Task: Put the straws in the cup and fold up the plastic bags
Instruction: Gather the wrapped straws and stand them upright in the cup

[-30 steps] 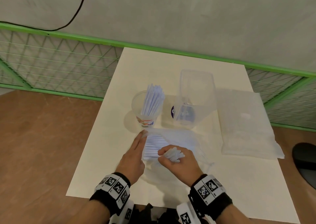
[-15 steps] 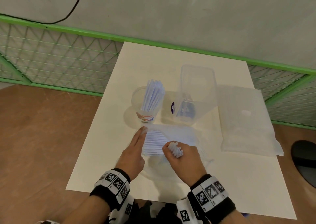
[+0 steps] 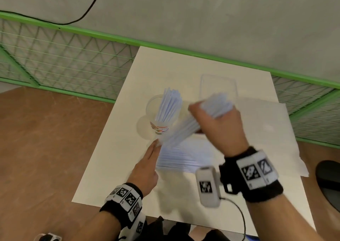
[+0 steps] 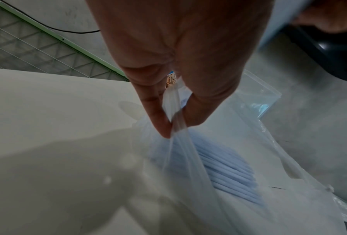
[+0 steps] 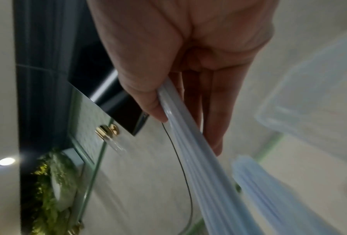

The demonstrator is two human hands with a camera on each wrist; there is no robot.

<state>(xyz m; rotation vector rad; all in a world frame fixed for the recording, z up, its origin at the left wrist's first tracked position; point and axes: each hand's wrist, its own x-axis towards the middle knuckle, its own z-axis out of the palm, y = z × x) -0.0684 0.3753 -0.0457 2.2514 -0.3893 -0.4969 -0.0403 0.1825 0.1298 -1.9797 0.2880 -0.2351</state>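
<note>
A clear cup (image 3: 154,106) with a printed base stands mid-table, with pale blue straws (image 3: 170,105) upright in it. My right hand (image 3: 202,110) is raised just right of the cup and grips a bundle of straws (image 3: 181,130) that slants down to the left; the right wrist view shows that bundle (image 5: 188,143) between thumb and fingers. Below it lies a clear plastic bag (image 3: 207,148) with more straws (image 3: 178,158) inside. My left hand (image 3: 156,145) is at the bag's left end, and the left wrist view shows thumb and finger (image 4: 162,125) pinching the bag film (image 4: 176,103).
A tall clear container (image 3: 219,86) stands behind my right hand. A second flat plastic bag (image 3: 272,130) lies on the right of the white tabletop (image 3: 110,167). A green mesh fence (image 3: 64,57) runs along the back, and a black object (image 3: 329,182) sits off the table's right edge.
My right hand has lifted a bundle of straws out of the bag and carried it up towards the cup. My left hand has stayed at the bag's left end.
</note>
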